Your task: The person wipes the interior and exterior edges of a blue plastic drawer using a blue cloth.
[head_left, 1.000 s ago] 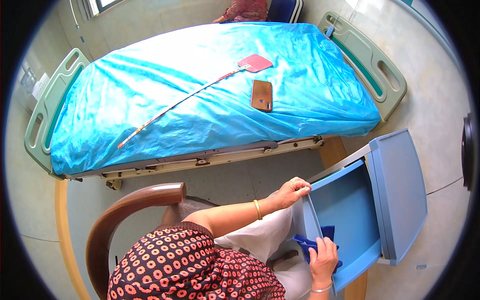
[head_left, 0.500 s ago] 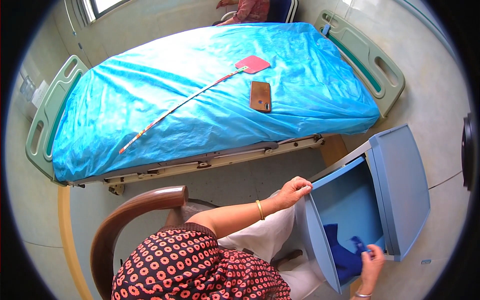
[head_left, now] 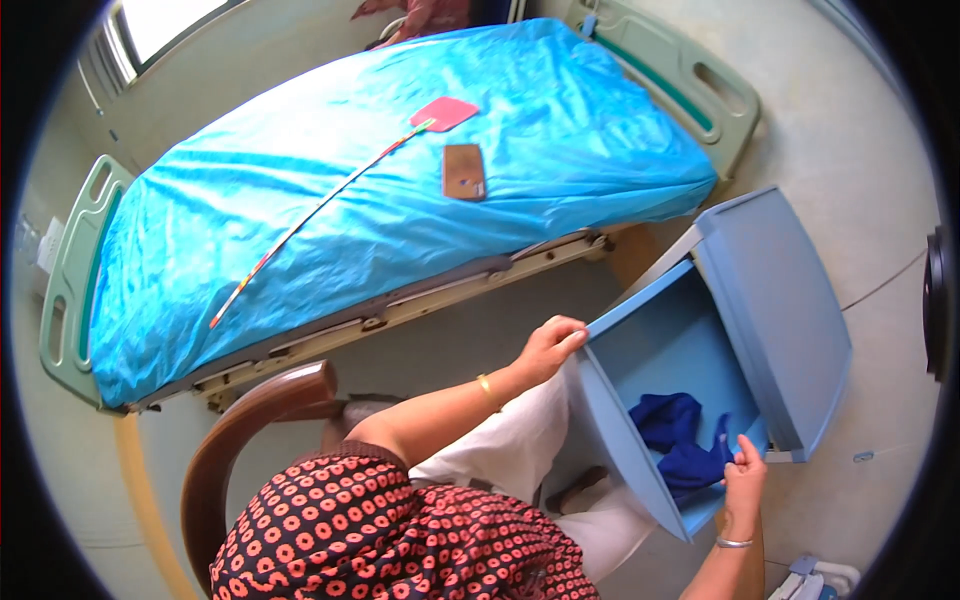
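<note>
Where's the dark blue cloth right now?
In the head view, the dark blue cloth lies inside the open light-blue drawer at lower right, beside the right hand.

Red flyswatter (head_left: 445, 114), brown phone (head_left: 463, 172) on blue bed sheet (head_left: 350, 260) — curved wooden armrest (head_left: 220, 440), window (head_left: 170, 35) upper left.

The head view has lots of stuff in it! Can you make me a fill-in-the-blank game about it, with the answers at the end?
1. The left hand is at the corner of an open blue ____.
2. Inside it, a crumpled cloth is coloured dark ____.
3. The right hand has a bracelet on its wrist that is coloured ____.
4. On the bed, near the fly swatter, lies a brown ____.

Missing words: drawer; blue; silver; phone.
</note>
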A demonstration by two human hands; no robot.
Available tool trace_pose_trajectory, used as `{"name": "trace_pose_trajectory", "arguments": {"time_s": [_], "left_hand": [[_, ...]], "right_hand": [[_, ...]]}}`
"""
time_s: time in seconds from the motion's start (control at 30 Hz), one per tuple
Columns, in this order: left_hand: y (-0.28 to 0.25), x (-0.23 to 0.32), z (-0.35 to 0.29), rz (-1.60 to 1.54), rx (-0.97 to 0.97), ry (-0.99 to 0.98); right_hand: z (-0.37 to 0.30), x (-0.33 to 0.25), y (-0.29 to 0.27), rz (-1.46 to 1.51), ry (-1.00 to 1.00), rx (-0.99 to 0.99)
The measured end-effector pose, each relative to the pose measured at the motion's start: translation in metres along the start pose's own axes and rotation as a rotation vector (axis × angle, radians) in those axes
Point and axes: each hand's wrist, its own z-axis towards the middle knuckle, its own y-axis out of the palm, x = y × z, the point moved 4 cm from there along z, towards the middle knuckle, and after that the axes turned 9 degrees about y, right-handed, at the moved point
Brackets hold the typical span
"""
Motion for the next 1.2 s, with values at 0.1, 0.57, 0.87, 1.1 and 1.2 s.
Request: {"name": "trace_pose_trajectory", "arguments": {"time_s": [0.1, 0.57, 0.87, 1.1, 1.2], "left_hand": [[0.002, 0.004, -0.001, -0.05, -0.012, -0.04], [0.007, 0.004, -0.005, -0.047, -0.025, -0.029], [0.005, -0.001, -0.001, -0.215, 0.014, -0.071], [0.003, 0.0, -0.003, -0.199, -0.009, -0.077], [0.005, 0.006, -0.004, -0.18, -0.007, -0.087]], "right_hand": [[0.01, -0.009, -0.044, -0.279, -0.367, 0.293], [-0.08, -0.059, 0.096, -0.095, -0.613, 0.058], [-0.093, -0.078, 0.175, -0.43, -0.982, 0.043], [-0.06, -0.126, 0.072, -0.125, -0.76, 0.418], [-0.048, -0.148, 0.045, -0.268, -0.848, 0.595]]}}
